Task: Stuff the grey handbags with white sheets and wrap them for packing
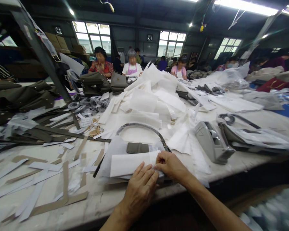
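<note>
A folded white foam sheet (pixel 130 165) lies across a bag at the table's near edge. The bag's dark, plastic-wrapped handle (pixel 144 125) arches behind it, and a dark olive flap (pixel 137 148) shows beyond the sheet. My left hand (pixel 142 184) rests on the sheet's near edge, fingers stretched out. Just to its right, my right hand (pixel 170 165) is closed, thumb and forefinger pinched at the sheet's right part. What sits in that pinch is too small to make out. A grey tape dispenser (pixel 210 142) stands to the right of my hands.
White foam sheets (pixel 156 96) are heaped behind the bag. Paper and brown strips (pixel 65 183) litter the left side, with olive straps (pixel 42 133) farther back. Another wrapped bag (pixel 252 138) lies right. A slanted metal post (pixel 43 51) rises at left. Several people sit across the table.
</note>
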Available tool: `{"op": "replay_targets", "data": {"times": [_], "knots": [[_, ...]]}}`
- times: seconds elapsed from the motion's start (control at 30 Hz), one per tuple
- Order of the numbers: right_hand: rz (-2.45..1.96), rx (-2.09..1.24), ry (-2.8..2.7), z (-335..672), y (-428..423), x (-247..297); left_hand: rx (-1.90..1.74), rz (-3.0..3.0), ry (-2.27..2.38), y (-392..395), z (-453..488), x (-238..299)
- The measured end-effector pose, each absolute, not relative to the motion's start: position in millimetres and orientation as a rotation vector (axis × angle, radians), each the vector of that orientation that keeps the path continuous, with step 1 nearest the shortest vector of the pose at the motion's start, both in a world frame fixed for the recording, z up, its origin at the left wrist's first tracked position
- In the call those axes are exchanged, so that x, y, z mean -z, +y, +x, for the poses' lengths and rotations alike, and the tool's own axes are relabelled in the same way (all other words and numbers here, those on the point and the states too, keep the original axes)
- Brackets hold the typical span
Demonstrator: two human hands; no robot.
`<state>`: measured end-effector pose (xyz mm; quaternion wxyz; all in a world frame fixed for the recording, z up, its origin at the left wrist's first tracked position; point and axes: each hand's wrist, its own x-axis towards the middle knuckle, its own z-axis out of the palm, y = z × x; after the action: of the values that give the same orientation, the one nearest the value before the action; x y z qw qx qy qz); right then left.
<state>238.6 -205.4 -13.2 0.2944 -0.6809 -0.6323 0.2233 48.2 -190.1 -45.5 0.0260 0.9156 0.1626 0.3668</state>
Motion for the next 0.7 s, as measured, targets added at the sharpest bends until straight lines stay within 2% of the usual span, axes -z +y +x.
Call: {"op": "replay_targets", "data": {"times": [0.17,0.33,0.5,0.57,0.7], "knots": [[-1.859,-0.582,-1.71,239.4,-205.4,11.9,-1.091,2.891,0.665,-195.8,47.7,48.0],[-1.856,-0.611,-1.721,238.8,-200.0,15.1,-0.9,2.955,0.727,-195.6,45.0,46.5],[-1.789,-0.628,-1.557,255.8,-211.6,1.1,-0.835,2.957,0.762,-193.7,45.5,43.8],[-1.76,-0.52,-1.301,283.2,-228.6,-12.2,-0.844,2.94,0.774,-194.1,46.3,44.4],[-1.891,0.11,-0.768,371.8,-273.7,-32.0,-0.94,2.929,0.77,-194.4,48.3,48.7]]}}
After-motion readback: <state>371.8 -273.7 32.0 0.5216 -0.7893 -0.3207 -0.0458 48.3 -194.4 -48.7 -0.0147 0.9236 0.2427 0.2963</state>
